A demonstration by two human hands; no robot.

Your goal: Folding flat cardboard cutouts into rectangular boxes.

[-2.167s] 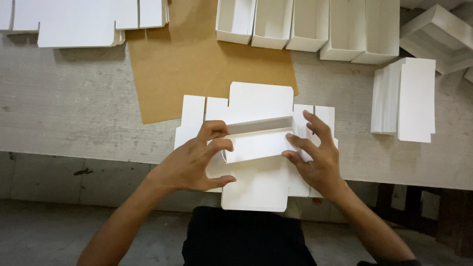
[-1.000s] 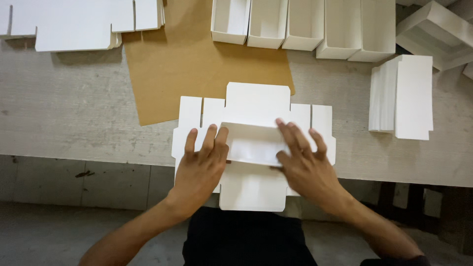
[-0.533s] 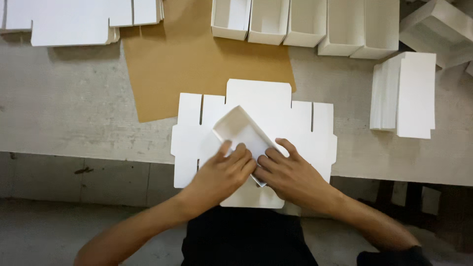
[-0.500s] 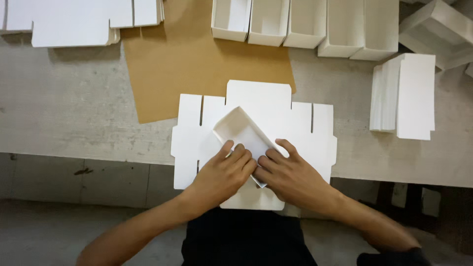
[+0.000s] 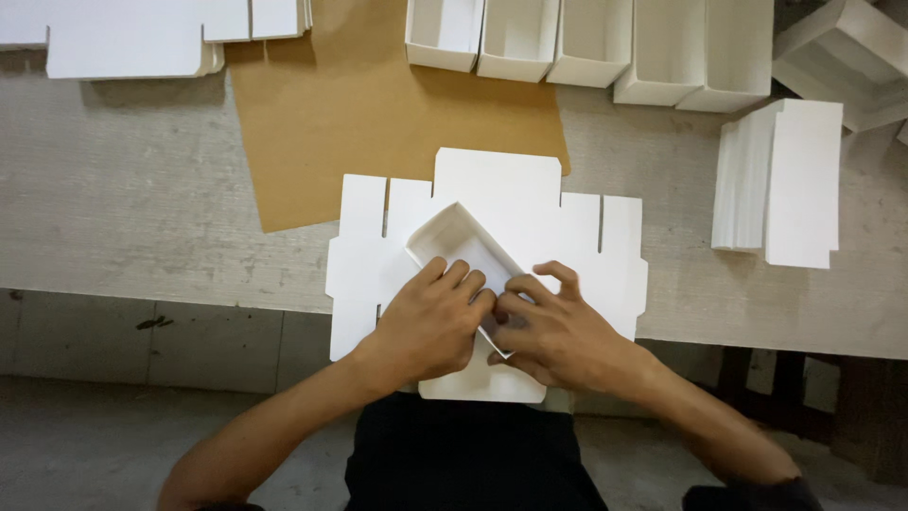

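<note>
A small white cardboard box (image 5: 452,242), open side up, lies turned at an angle on a stack of flat white die-cut blanks (image 5: 605,255) at the table's near edge. My left hand (image 5: 430,322) lies over the box's near left part, fingers curled onto its wall. My right hand (image 5: 553,333) grips the near right end, fingertips meeting those of the left. The near end of the box is hidden under both hands.
A brown cardboard sheet (image 5: 340,114) lies behind the blanks. A row of folded white boxes (image 5: 586,43) lines the far edge. A stack of flat white pieces (image 5: 780,185) stands at the right, more blanks (image 5: 123,38) at far left. The table's front edge (image 5: 170,293) runs below.
The flap I was folding flat a second ago has become a formed box, turned diagonally. Both hands came together at its near end and have barely moved in the last half second.
</note>
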